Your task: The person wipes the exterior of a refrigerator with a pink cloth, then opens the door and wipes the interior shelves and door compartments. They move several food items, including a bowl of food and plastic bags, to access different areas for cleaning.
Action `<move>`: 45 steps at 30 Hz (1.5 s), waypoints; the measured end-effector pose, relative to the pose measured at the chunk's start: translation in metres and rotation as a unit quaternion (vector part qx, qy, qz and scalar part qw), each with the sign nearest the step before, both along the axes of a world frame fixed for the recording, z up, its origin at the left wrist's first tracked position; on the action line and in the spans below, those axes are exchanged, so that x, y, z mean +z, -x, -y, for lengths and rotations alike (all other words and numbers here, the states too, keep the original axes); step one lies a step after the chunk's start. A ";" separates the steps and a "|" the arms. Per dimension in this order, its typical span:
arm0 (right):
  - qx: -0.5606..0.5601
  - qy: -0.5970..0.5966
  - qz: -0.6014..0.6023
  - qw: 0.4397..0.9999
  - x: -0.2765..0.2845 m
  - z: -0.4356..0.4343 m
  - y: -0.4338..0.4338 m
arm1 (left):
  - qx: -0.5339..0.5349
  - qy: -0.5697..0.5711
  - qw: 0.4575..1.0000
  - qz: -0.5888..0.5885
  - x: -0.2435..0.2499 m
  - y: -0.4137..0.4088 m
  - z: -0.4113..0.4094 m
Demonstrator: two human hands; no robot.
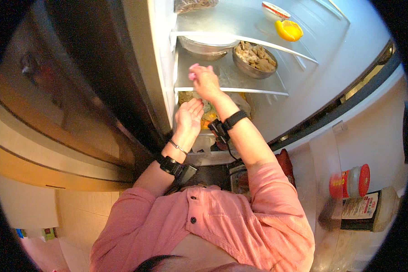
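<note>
My right hand point(205, 81) reaches over the middle glass shelf point(183, 76) of an open refrigerator. Its fingers are bent around a small pink item point(192, 75), mostly hidden and too blurred to identify. Lower down, my left hand point(189, 117) is held palm up, fingers apart and bare, just below the shelf's white front edge point(258, 91). Behind my right hand stand a metal bowl point(205, 51) with a pale cover and, to its right, another metal bowl point(255, 69) full of brown food chunks.
On the upper shelf are a cut yellow rind point(289, 31), a small lidded bowl point(275, 12) and a bag point(194, 5). Bagged produce point(209, 119) fills the lower level. At right, the open door point(367, 142) holds a red-lidded jar point(353, 180) and a labelled container point(360, 209).
</note>
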State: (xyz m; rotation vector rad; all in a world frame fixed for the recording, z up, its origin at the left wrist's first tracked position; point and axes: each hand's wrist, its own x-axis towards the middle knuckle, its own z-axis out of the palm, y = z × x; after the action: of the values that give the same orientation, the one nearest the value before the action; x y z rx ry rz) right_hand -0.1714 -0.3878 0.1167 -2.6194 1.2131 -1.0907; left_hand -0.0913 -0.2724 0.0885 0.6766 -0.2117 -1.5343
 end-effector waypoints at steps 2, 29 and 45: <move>0.009 0.008 0.017 1.000 0.006 0.013 -0.009 | -0.026 -0.010 1.000 -0.004 -0.005 -0.013 0.028; 0.001 -0.016 0.027 1.000 0.011 -0.005 0.001 | -0.041 -0.013 0.999 -0.031 -0.036 -0.012 0.047; 0.275 -0.316 0.836 0.355 -0.070 0.031 0.066 | -0.021 0.062 0.994 0.093 0.005 -0.001 0.054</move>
State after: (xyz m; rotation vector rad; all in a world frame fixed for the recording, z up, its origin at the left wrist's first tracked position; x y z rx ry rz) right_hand -0.2376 -0.4187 0.0469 -0.2335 -0.0132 -1.5635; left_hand -0.0898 -0.3262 0.0930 0.7194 -0.4603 -1.4852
